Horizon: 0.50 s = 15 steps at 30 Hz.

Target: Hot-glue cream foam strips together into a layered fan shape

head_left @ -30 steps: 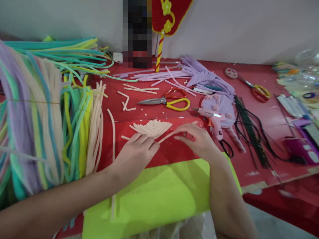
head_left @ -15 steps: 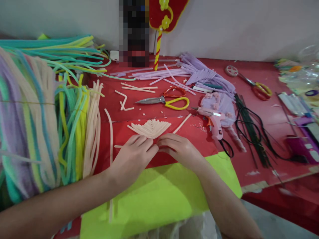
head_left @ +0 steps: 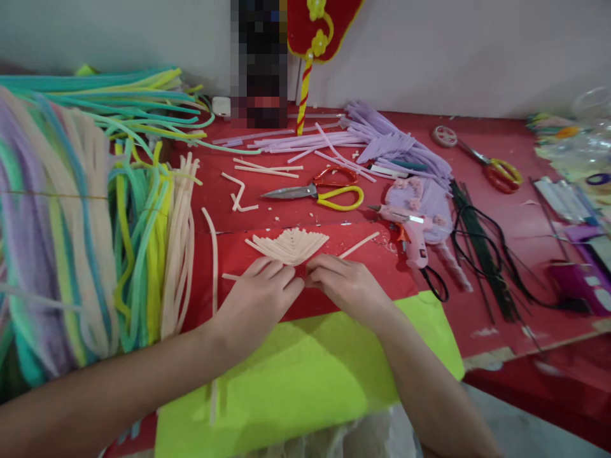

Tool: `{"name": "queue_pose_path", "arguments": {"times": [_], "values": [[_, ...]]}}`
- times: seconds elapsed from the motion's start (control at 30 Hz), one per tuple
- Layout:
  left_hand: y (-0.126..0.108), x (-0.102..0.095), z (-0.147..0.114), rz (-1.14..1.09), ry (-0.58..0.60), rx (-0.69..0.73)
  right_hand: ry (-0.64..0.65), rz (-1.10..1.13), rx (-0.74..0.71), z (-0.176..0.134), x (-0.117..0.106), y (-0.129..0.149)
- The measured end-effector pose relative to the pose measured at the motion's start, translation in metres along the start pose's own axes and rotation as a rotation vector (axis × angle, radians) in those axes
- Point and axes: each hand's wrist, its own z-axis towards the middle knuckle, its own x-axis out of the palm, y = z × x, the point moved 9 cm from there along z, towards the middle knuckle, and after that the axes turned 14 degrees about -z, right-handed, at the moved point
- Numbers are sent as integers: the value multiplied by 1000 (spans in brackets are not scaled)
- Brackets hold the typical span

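Note:
A cream pipe cleaner (head_left: pixel 359 245) runs through both my hands. One end sticks out past my left hand (head_left: pixel 270 284), the other slants up beyond my right hand (head_left: pixel 344 283). The fingers of each hand are pinched on it, close together, and its middle is hidden behind them. Just above the fingertips lies a fan-shaped piece of cream pipe cleaners (head_left: pixel 292 245), set in a V pattern on the red surface. To the left of my left hand, a long loose cream pipe cleaner (head_left: pixel 213 261) lies upright in the view.
Scissors (head_left: pixel 291 191) lie beyond the fan piece. A pink glue gun (head_left: pixel 414 235) rests at the right on a lilac piece, near black cable. Bundles of coloured pipe cleaners (head_left: pixel 57 210) fill the left side; lilac ones (head_left: pixel 382 137) lie at the back. A lime-green sheet (head_left: pixel 305 375) spreads under my forearms.
The right end of the held pipe cleaner has tipped lower and now reaches farther right. Its left end has risen slightly. Both hands have stayed almost in place.

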Motion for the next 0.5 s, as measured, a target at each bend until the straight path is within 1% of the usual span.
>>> {"name": "queue_pose_path", "arguments": {"times": [0.13,0.23,0.3,0.37,0.5], "values": [[-4,2,1,-15,7,46,72,-85,-81,-1,2,6],[-10,2,1,-5,23,104,102,-86,-110,-2,3,7],[-10,0,1,10,19,110,77,-24,-85,-3,1,3],[-8,-4,1,19,-4,100,29,57,-30,-4,-3,-5],[3,-9,-1,63,-87,17,-76,101,79,-3,-7,-26]]}}
